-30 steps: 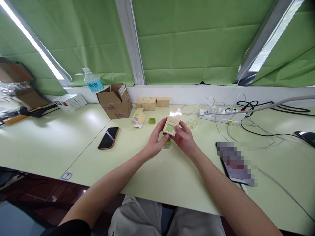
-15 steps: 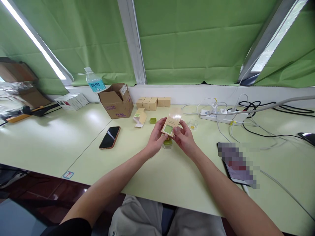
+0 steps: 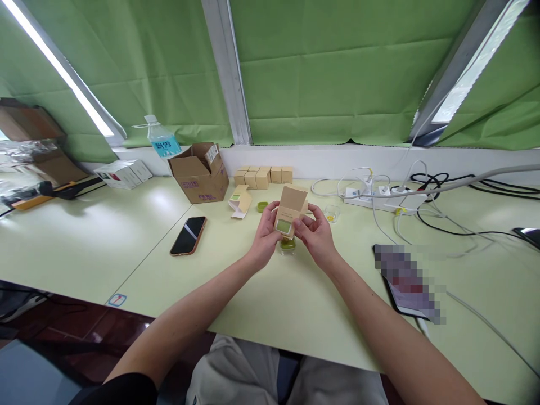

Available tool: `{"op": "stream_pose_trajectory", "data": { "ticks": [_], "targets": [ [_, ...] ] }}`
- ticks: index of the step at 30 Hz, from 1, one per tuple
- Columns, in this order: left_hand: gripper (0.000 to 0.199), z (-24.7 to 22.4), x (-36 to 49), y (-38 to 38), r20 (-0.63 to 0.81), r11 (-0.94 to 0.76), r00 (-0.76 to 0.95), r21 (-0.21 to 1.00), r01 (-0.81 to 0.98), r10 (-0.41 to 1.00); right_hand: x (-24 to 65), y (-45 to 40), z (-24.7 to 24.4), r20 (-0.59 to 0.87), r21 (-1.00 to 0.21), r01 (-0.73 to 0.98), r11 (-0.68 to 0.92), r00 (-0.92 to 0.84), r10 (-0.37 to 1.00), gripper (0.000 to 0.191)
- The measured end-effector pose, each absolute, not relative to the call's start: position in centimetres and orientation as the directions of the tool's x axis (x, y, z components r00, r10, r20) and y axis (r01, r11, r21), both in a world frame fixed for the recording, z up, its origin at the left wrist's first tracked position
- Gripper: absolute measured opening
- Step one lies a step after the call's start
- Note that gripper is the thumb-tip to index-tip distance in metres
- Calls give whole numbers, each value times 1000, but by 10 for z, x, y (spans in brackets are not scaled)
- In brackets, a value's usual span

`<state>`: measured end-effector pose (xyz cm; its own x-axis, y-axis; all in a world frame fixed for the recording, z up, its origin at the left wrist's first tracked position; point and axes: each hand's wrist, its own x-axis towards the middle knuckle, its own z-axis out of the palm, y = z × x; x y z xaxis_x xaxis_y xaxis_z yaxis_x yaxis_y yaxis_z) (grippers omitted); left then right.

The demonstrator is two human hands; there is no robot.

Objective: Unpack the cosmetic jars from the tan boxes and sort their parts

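Between both hands is a small tan cardboard box (image 3: 288,211) with a green window on its lower front and a flap standing up at its top. My left hand (image 3: 265,233) grips its left side; my right hand (image 3: 314,233) grips the right side, thumb on the front. Just below the box, a small clear container with green contents (image 3: 288,247) rests on the table, partly hidden. A green square piece (image 3: 262,206) lies beyond my left hand, beside an opened tan box (image 3: 239,201). To the right sits a clear little container (image 3: 331,213) with something yellow in it.
Several small tan boxes (image 3: 257,179) stand in rows at the back, beside an open carton (image 3: 202,174) and a water bottle (image 3: 162,138). A phone (image 3: 188,236) lies left, a partly blurred-out device (image 3: 405,281) right. Cables run around a power strip (image 3: 383,197).
The box in my hands has tilted, and its top flap now stands up and shows plainly. Both hands have barely shifted. Things on the table stay where they were.
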<state>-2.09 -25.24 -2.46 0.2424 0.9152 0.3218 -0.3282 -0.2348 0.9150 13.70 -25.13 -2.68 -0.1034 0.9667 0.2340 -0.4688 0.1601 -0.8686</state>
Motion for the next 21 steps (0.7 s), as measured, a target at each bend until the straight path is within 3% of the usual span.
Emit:
{"op": "stream_pose_trajectory", "data": {
  "ticks": [5,15,21],
  "targets": [
    [82,-23,-20,-254,340,-234,268,903,-359,902,136,-252,-24,212,-856,-494,152,-67,975,67],
    [66,-23,-20,-254,335,-245,257,913,-326,906,137,-251,-26,242,-876,-438,202,-39,969,64],
    [83,-27,-22,-253,335,-253,238,914,-317,912,132,-253,-26,309,-890,-362,276,-34,951,63]
  ]
}}
